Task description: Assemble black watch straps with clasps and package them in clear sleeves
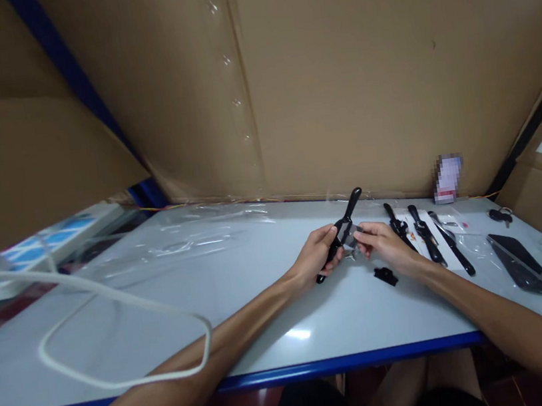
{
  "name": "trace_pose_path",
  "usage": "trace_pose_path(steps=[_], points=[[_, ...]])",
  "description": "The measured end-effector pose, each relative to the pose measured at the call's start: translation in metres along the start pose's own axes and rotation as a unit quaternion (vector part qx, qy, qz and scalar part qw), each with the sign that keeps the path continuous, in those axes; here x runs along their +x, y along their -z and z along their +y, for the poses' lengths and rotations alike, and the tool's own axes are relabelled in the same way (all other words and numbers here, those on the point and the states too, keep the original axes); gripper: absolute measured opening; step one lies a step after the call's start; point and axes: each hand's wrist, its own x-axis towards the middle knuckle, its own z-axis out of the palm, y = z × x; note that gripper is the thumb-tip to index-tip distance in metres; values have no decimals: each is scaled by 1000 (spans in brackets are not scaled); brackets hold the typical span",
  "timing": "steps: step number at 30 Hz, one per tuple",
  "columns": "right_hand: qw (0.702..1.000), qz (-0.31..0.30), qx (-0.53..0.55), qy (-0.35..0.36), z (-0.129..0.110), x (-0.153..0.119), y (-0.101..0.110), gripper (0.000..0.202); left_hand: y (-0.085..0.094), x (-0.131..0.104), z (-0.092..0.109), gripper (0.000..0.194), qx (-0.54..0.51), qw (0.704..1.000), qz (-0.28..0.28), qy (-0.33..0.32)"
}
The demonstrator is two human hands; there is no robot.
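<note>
I have both hands raised just over the pale bench (244,301), right of centre in the head view, meeting at one object: a black two-handled tool (346,217) held above the surface. Its long axis runs on a slant, one handle end pointing away and to the right, the other pointing back toward the body and to the left. The left hand (325,250) is closed around the tool's near half, thumb on top. The right hand (376,242) comes in from the other side, with thumb and fingertips pinched narrow on a small grey plate (347,236) at the tool's middle; I cannot tell whether that plate is seated against the body or loose. So the tool lies directly between the two hands, the left on its lower handle side, the right at its centre, and the far handle sticks out free beyond both. Below the right hand, on the bench and nearer to it than to the left, rests a small black piece (386,275), apart from everything. Farther right, beyond the right wrist, a row of similar black tools (427,235) lies with their long axes leaning the other way, far ends to the left, some over white card.
</note>
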Motion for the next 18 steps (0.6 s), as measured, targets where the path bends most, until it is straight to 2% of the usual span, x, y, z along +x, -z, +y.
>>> trace_pose_path(steps=[5,11,18], points=[[1000,-16,0,-8,-1,-1,-1,39,0,0,0,34,20,999,-33,-16],[1000,-24,-16,-5,-2,0,0,39,2,4,-7,34,50,994,-68,-63],[999,20,-48,17,-1,1,2,38,2,5,-9,36,43,994,-68,-68]])
